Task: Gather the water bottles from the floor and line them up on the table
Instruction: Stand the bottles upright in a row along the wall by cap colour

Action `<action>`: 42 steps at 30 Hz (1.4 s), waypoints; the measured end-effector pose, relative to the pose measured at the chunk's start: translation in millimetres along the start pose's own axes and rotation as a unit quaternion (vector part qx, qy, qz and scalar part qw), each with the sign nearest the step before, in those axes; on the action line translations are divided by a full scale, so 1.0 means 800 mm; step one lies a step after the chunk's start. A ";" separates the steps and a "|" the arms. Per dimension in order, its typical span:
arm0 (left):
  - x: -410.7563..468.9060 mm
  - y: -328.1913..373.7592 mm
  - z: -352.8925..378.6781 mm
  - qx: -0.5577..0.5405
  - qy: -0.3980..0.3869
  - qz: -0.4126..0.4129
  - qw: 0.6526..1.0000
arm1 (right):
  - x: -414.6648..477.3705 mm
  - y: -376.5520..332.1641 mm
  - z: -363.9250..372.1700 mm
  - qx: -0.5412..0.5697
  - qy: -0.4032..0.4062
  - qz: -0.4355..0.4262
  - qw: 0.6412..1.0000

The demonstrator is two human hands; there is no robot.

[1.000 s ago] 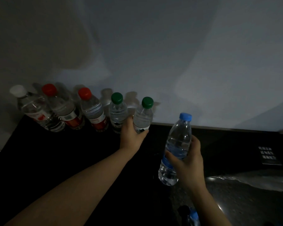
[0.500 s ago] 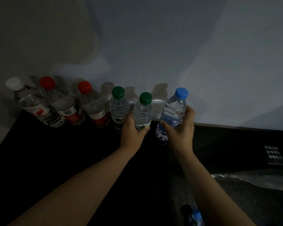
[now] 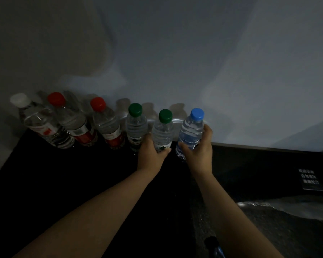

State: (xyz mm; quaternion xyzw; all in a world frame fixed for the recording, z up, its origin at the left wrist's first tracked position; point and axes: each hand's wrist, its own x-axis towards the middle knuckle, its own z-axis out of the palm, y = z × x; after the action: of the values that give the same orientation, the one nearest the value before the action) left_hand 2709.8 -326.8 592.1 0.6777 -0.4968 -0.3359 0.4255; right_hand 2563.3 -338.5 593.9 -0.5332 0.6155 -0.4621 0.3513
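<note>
A row of clear water bottles stands along the back of the dark table [image 3: 82,183], against the wall. From the left: a white-capped bottle [image 3: 41,125], two red-capped bottles [image 3: 73,125] [image 3: 107,125], a green-capped bottle [image 3: 136,125]. My left hand [image 3: 151,151] grips the second green-capped bottle [image 3: 163,131] low on its body. My right hand [image 3: 199,148] grips the blue-capped bottle [image 3: 191,131] at the right end of the row, just beside it.
The grey wall [image 3: 194,62] rises right behind the row. A small dark label with white text [image 3: 309,178] lies at the right. Crinkled clear plastic [image 3: 287,207] sits at the lower right. A blue-tinted object [image 3: 215,248] shows at the bottom edge.
My right hand has carried the blue-capped bottle up and away from me, to the right end of the row next to the green-capped one. My left hand has kept its grip.
</note>
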 end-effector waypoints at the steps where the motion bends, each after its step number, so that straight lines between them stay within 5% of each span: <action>1: 0.000 0.001 -0.001 0.005 -0.007 -0.013 1.000 | 0.000 -0.001 -0.001 -0.005 -0.004 0.006 1.000; 7: -0.008 0.005 -0.021 0.057 -0.063 -0.081 0.993 | -0.011 -0.006 -0.019 -0.052 -0.027 0.030 0.998; 16: -0.063 0.021 -0.089 0.137 -0.144 -0.068 0.978 | -0.081 -0.023 -0.065 -0.266 -0.120 0.014 0.956; 24: -0.145 0.048 -0.153 0.256 -0.296 -0.024 0.920 | -0.184 -0.046 -0.106 -0.338 -0.220 -0.033 0.915; 33: -0.253 0.096 -0.166 0.293 -0.401 0.079 0.864 | -0.360 -0.104 -0.184 -0.355 -0.103 0.068 0.927; 42: -0.368 0.167 -0.070 0.270 -0.462 0.262 0.803 | -0.497 -0.106 -0.304 -0.328 0.059 0.183 0.925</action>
State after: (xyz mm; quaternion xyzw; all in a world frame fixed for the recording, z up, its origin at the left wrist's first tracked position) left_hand 2624.5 -50.0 746.8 0.3743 -0.8637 -0.3372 0.0172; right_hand 2439.9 98.6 728.9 -0.4684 0.8392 -0.1922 0.1983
